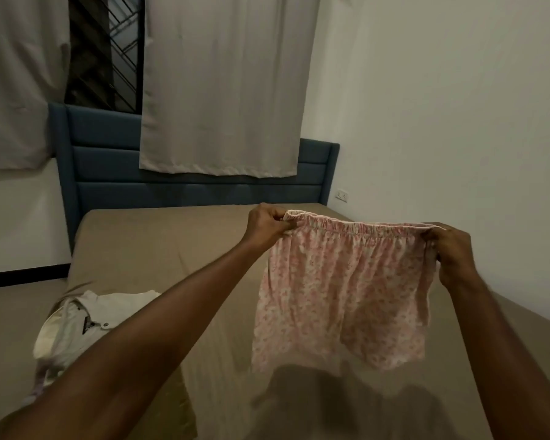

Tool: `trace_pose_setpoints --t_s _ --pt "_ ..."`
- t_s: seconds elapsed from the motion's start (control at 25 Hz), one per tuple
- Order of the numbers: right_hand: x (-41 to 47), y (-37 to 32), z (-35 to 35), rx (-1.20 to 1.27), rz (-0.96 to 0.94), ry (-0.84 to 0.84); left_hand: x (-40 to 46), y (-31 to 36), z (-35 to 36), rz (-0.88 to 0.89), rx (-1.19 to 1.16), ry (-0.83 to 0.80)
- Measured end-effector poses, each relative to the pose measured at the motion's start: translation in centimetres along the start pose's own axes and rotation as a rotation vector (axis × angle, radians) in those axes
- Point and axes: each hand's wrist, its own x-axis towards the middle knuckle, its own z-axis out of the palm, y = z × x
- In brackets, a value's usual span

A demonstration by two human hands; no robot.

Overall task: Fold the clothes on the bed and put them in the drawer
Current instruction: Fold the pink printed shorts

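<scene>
I hold the pink floral shorts (343,293) in the air above the bed (146,249), with both arms extended forward. My left hand (267,228) pinches the left end of the elastic waistband, fingers curled round the gathered fabric. My right hand (451,255) grips the right end of the waistband in the same way, fingers closed on the cloth. The waistband is stretched roughly level between the two hands, and the body of the shorts hangs freely below it, clear of the tan sheet; a shadow of the garment falls on the sheet underneath. A white collared shirt (77,325) lies on the near left part of the bed, well apart from the shorts and partly hidden by my left forearm. A blue padded headboard (108,160) stands at the far end of the bed, with pale curtains (223,90) hanging over it. A wall socket (342,195) sits just beside the right end of the headboard.
</scene>
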Motion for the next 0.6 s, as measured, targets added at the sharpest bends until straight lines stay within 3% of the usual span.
trace_pose_setpoints --t_s 0.16,0.28,0.44,0.52,0.6 --pt "-2.1 0.9 -3.8 0.052 -0.066 0.037 -3.7 0.6 0.8 0.182 0.048 0.015" --pt "-8.4 4.8 -7.4 0.039 -0.106 0.015 -11.1 -1.6 0.7 0.183 0.096 -0.021" --pt "-22.0 15.0 -12.1 -0.079 0.086 -0.109 -25.3 -9.5 0.5 0.122 0.142 -0.183" --pt "-29.1 20.1 -14.5 -0.181 0.229 -0.177 -32.5 -14.4 0.2 0.052 0.295 -0.329" --pt "-34.9 24.1 -16.5 -0.315 0.299 -0.299 -38.5 -19.1 0.1 0.101 0.466 -0.455"
